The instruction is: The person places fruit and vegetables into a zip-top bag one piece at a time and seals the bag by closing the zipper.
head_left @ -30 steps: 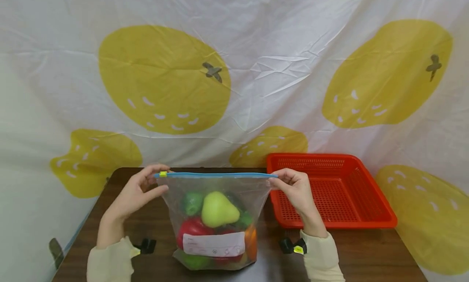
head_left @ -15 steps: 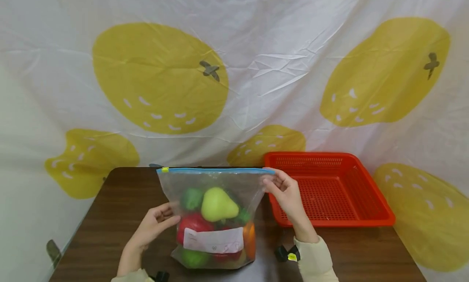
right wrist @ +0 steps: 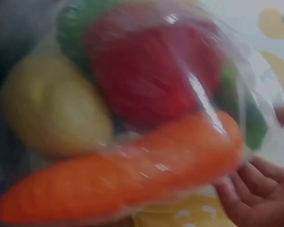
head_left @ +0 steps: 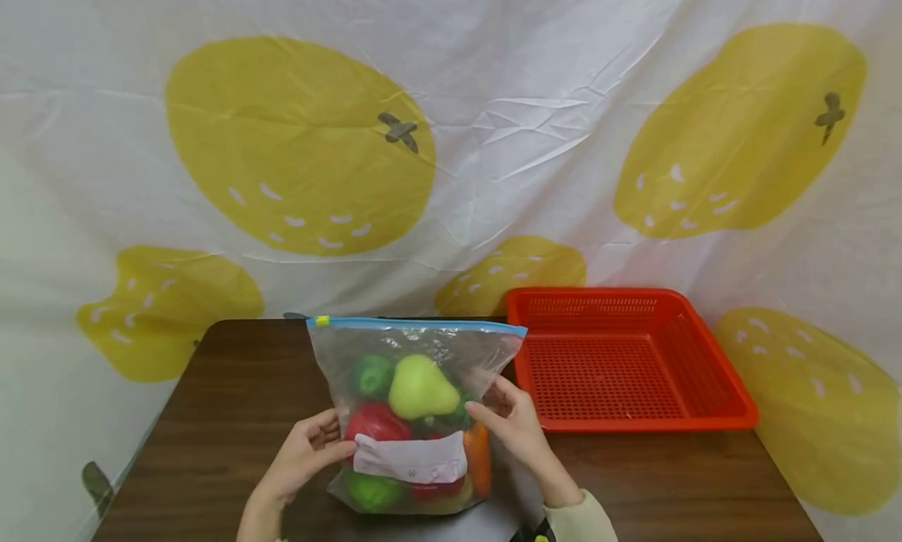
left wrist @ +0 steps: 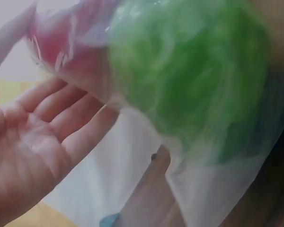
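Note:
A clear slider zip bag with a blue top strip stands upright on the table, full of toy produce. Inside show a yellow-green pear, a carrot, a red round piece, a tan potato-like piece and a green piece. A yellow slider sits at the strip's left end. My left hand is at the bag's left side, thumb in front, straight fingers behind. Opposite it, my right hand touches the right side with loose fingers, thumb over the front.
A red perforated plastic basket stands at the back right of the brown wooden table. Behind the table hangs a white cloth printed with yellow fruit. A white label crosses the bag's front.
My left hand has left the bag's upper left corner and moved down to its side. More recently, my right hand has let go of the upper right corner and come down too.

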Demonstrator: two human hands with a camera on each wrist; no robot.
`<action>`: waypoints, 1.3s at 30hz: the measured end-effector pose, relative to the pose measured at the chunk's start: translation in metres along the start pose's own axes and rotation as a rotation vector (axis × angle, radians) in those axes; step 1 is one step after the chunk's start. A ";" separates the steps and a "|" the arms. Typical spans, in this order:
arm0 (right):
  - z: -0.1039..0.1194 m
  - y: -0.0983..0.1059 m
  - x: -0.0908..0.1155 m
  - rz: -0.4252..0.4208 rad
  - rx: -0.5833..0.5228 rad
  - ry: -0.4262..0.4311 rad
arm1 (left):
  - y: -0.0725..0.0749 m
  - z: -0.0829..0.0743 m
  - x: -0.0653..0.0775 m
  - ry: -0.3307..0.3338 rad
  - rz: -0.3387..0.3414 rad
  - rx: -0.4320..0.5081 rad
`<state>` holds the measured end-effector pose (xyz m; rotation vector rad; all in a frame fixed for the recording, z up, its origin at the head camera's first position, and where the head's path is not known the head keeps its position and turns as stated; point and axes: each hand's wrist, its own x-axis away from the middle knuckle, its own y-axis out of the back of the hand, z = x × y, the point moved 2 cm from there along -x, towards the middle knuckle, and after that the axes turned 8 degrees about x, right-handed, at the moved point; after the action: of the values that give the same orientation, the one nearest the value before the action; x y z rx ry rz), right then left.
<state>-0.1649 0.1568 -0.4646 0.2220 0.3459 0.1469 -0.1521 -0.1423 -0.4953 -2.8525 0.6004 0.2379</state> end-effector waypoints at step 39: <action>-0.075 -0.018 0.025 -0.141 0.121 -0.511 | -0.030 0.015 -0.017 0.488 -0.067 -0.154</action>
<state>-0.1661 0.1580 -0.5461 0.3435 -0.1394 -0.0719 -0.1564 -0.1053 -0.5014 -3.0849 0.5870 -0.4559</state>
